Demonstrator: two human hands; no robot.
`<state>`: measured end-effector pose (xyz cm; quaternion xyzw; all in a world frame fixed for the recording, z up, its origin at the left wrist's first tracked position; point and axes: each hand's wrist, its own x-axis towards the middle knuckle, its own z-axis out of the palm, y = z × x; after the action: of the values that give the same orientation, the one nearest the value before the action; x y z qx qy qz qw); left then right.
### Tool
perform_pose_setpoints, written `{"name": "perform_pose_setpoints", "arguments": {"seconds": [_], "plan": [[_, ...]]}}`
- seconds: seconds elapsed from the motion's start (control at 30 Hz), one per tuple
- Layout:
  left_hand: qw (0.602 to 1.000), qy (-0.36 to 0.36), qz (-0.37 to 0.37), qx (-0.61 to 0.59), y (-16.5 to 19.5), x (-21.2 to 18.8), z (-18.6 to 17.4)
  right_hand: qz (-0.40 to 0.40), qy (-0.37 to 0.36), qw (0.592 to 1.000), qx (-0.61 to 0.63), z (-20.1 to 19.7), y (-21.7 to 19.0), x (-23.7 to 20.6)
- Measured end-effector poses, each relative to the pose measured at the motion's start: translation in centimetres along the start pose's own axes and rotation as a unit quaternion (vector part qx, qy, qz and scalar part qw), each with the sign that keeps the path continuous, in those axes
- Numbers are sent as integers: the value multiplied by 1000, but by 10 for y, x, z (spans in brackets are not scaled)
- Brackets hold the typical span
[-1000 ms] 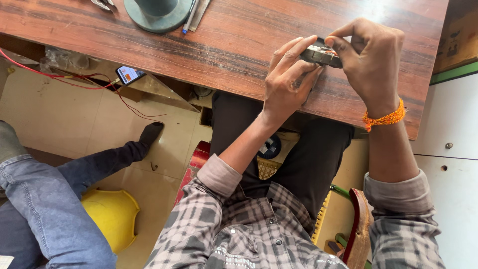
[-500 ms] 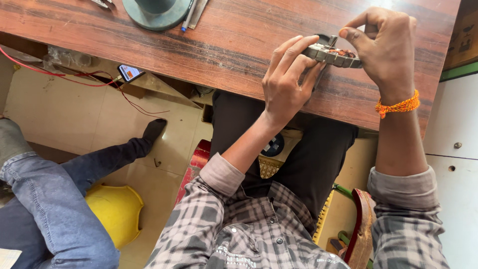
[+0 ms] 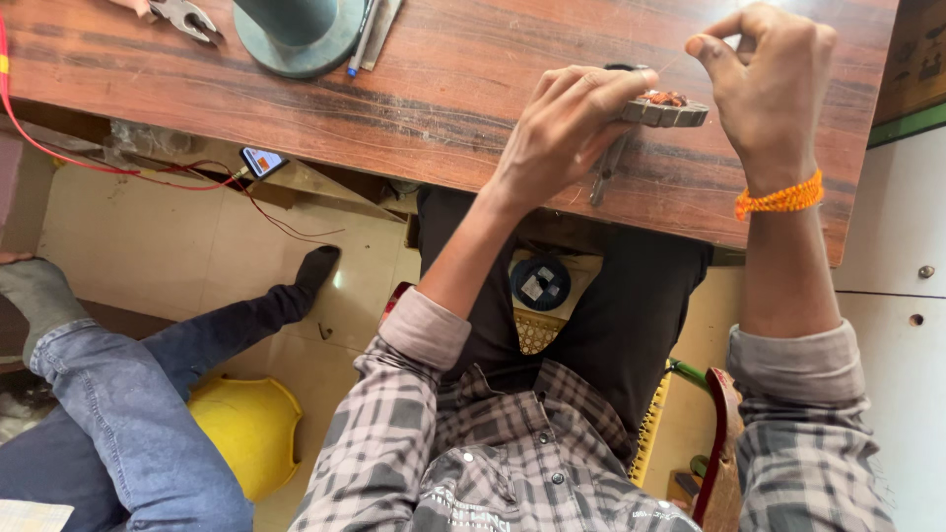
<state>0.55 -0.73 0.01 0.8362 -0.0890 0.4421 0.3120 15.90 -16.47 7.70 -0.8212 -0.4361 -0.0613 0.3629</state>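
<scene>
- Stator-looking metal ring [image 3: 665, 108] with copper winding sits just above the wooden table [image 3: 424, 89], near its right end.
- left hand [image 3: 562, 128] reaches up from below, wrist bent, fingers curled over the ring's left edge, gripping it.
- right hand [image 3: 769, 79] hovers just right of it, thumb and forefinger pinched; can't tell what's between them.
- orange wrist thread [image 3: 780, 200] on that arm.
- pliers [image 3: 606, 167] lie under the ring.

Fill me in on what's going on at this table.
A person seated at a wooden table holds a small round metal part with copper windings in the left hand. The right hand is raised just beside it, fingers pinched. Pliers and a teal stand base sit at the far edge. Another person's jeans-clad leg is alongside.
</scene>
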Motion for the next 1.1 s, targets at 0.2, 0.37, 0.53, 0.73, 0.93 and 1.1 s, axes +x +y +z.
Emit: {"name": "perform_pose_setpoints", "arguments": {"seconds": [0.2,0.37,0.53,0.73,0.93,1.1], "plan": [[996,-41,-37,-75,-9,1,-5,68,7,997,28,-38,-28,-27],[995,-34,-52,-75,-9,-1,-1,120,-28,986,116,-63,-59,-44],[997,-27,-41,-62,-11,1,0,83,-87,990,73,-52,-73,-63],[997,-29,-47,-60,-14,-1,4,-77,-90,992,-53,-7,-60,-88],[995,-36,-67,-59,-18,-7,7,-83,-40,993,-68,30,-41,-95],[989,-33,63,127,-12,-19,4,-72,-24,997,-34,36,-38,-107]]}}
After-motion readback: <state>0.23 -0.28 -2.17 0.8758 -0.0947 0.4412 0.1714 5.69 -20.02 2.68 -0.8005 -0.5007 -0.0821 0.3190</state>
